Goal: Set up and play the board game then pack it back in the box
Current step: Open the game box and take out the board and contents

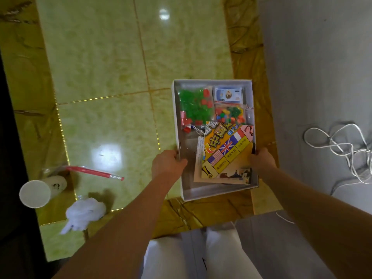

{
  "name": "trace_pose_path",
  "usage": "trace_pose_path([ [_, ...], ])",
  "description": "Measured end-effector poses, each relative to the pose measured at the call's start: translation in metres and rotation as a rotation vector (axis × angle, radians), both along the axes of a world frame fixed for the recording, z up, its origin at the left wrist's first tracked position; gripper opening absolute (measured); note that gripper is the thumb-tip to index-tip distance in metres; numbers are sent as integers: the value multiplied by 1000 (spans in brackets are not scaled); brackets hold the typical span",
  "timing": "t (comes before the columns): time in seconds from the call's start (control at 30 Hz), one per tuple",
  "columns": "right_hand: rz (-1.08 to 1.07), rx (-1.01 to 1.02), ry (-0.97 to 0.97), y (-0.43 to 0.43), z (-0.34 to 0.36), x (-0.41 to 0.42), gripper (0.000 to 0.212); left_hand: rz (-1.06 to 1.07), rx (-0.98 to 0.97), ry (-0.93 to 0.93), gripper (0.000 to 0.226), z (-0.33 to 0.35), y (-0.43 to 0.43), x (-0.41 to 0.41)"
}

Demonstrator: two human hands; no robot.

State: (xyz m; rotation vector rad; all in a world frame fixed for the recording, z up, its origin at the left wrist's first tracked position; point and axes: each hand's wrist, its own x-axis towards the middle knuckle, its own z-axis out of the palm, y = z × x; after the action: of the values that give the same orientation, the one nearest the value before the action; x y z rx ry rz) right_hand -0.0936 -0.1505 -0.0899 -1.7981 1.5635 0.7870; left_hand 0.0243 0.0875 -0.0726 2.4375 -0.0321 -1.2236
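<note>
An open white game box (177, 125) sits on the right part of the green table. Inside lie a folded yellow game board with flags (225, 156), a bag of green and red houses (194, 106), a bag of mixed coloured pieces (229, 114) and a stack of blue play money (227, 93). My left hand (167, 164) grips the box's left wall near its front. On the opposite side, my right hand (261, 161) holds the right wall, fingers curled over the edge.
A white paper cup (38, 192) lies on its side at the table's front left, beside a crumpled white tissue (84, 213) and a red-sealed clear bag (94, 172). White cables (342, 146) lie on the grey floor to the right. My knees are below the table edge.
</note>
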Motion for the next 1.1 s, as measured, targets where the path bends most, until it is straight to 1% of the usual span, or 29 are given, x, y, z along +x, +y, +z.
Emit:
trace_pose_path([
  [0.07,-33,7,-19,-17,2,-15,23,-75,16,-28,26,3,-20,-13],
  [0.17,-19,42,-55,-38,5,-35,24,36,25,-122,17,5,-43,-27],
  [0.23,11,63,-97,-43,7,-38,25,94,33,-168,19,3,-46,-28],
  [0.33,19,84,-136,-51,13,-41,22,57,71,-112,13,4,-53,-33],
  [0.43,65,85,-137,-60,16,-46,11,-9,117,-69,21,1,-62,-41],
  [0.53,111,90,-82,-71,15,-58,11,-128,159,-58,21,-4,-69,-51],
  [0.57,109,96,-47,-75,14,-62,18,-136,163,-77,23,-6,-70,-54],
  [0.63,58,94,-26,-82,11,-69,32,-32,118,-104,37,-9,-75,-58],
  [0.7,34,37,-143,-82,10,-67,48,56,93,-70,48,-12,-83,-57],
  [0.73,71,-10,-236,-80,10,-64,55,33,105,-46,46,-14,-87,-57],
  [0.77,137,-58,-329,-78,9,-59,60,-6,122,-38,40,-17,-90,-57],
  [0.8,240,-105,-401,-75,9,-55,66,-29,137,-46,33,-19,-92,-59],
  [0.83,370,-139,-432,-72,8,-51,70,-38,141,-51,26,-21,-93,-61],
  [0.87,503,-150,-423,-70,6,-48,75,-47,136,-52,22,-23,-93,-63],
  [0.93,692,-145,-327,-66,4,-43,81,-68,128,-51,20,-27,-93,-70],
  [1.0,750,-183,-242,-66,3,-39,80,-69,135,-41,22,-30,-92,-72],
  [1.1,709,-221,-232,-70,3,-35,73,-26,135,-16,28,-30,-92,-70],
])
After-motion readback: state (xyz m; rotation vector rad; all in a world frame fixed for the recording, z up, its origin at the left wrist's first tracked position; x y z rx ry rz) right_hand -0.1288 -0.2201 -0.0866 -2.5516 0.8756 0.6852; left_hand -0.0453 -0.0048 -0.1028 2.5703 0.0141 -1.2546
